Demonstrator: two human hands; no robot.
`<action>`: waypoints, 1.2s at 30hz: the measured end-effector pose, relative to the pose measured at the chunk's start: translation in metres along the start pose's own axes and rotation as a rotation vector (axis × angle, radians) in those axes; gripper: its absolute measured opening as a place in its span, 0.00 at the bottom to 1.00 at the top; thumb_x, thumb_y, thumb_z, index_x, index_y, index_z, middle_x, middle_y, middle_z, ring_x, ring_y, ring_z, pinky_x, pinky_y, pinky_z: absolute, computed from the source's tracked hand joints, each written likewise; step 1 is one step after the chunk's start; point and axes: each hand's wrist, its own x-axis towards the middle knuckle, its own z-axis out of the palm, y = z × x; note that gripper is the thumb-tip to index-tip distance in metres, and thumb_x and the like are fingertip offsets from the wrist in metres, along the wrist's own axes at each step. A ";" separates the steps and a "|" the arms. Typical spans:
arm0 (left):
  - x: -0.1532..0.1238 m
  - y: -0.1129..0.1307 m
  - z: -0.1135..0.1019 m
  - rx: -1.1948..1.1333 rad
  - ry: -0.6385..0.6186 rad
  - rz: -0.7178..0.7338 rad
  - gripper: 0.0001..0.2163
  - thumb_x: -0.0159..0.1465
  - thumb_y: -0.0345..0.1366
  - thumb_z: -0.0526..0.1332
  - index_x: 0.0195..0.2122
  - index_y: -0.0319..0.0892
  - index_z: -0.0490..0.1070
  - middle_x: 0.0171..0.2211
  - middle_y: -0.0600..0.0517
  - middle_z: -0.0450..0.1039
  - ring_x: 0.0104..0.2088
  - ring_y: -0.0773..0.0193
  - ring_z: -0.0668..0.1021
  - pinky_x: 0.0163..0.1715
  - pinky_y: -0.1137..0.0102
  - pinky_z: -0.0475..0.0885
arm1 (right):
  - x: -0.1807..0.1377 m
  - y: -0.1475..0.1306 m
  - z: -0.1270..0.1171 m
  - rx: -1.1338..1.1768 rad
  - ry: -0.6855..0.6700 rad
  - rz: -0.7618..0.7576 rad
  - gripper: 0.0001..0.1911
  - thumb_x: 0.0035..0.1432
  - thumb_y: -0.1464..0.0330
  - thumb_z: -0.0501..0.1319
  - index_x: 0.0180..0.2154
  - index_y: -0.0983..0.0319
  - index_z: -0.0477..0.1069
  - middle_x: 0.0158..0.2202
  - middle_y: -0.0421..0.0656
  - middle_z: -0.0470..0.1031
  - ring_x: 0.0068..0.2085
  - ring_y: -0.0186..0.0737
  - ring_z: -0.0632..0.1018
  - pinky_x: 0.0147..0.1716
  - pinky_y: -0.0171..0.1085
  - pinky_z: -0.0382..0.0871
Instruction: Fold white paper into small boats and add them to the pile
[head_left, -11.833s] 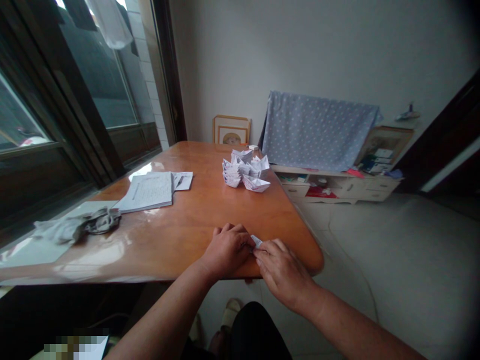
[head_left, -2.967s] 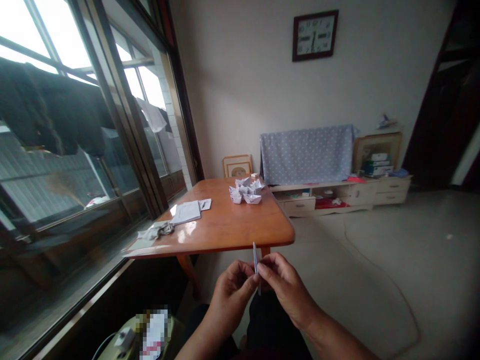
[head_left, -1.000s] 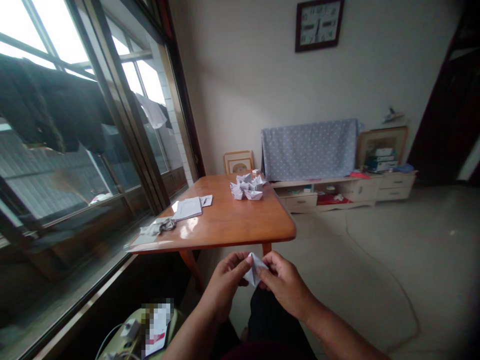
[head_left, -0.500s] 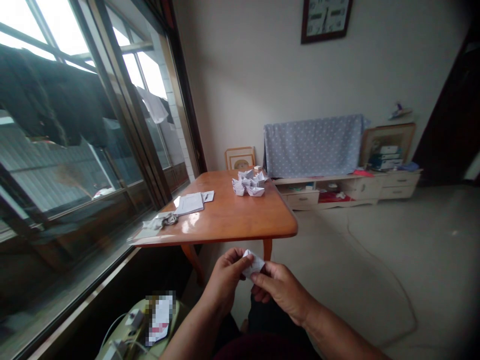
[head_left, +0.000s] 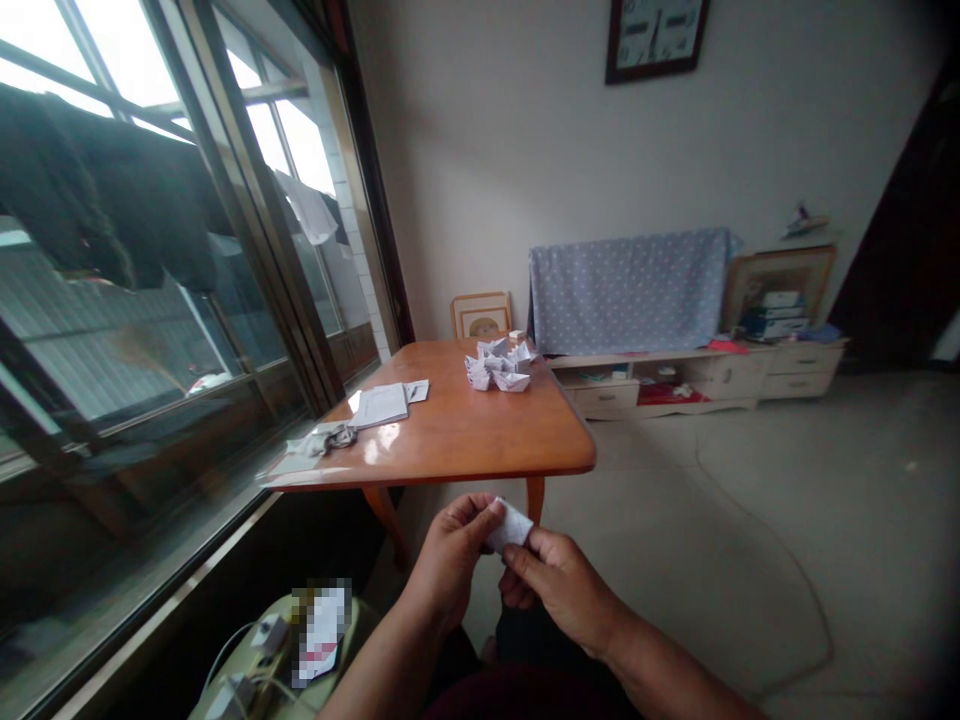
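A small folded white paper piece point(head_left: 510, 524) is pinched between both my hands, in front of the near edge of the wooden table point(head_left: 465, 440). My left hand point(head_left: 448, 560) grips its left side with curled fingers. Thumb and forefinger of my right hand point(head_left: 559, 590) close on its right side. A heap of finished white paper boats point(head_left: 497, 365) lies at the far end of the table. A stack of printed sheets point(head_left: 379, 404) rests on the table's left part.
A crumpled grey cloth point(head_left: 324, 440) lies on the table's left near corner. Large windows run along the left. A low cabinet point(head_left: 697, 375) with a dotted blue cloth point(head_left: 628, 290) stands against the far wall. A power strip point(head_left: 247, 655) lies at lower left.
Earlier the hands pressed the paper on the table; now I sit back from it. In the last second the paper went from a flat strip to a small puffed shape between my fingers.
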 end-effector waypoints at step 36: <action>-0.007 -0.006 0.002 -0.015 -0.012 0.062 0.13 0.59 0.43 0.71 0.34 0.40 0.72 0.26 0.54 0.71 0.24 0.68 0.71 0.28 0.72 0.65 | 0.001 0.014 0.001 -0.028 -0.024 -0.067 0.21 0.67 0.51 0.56 0.37 0.62 0.71 0.27 0.42 0.78 0.27 0.39 0.78 0.30 0.37 0.70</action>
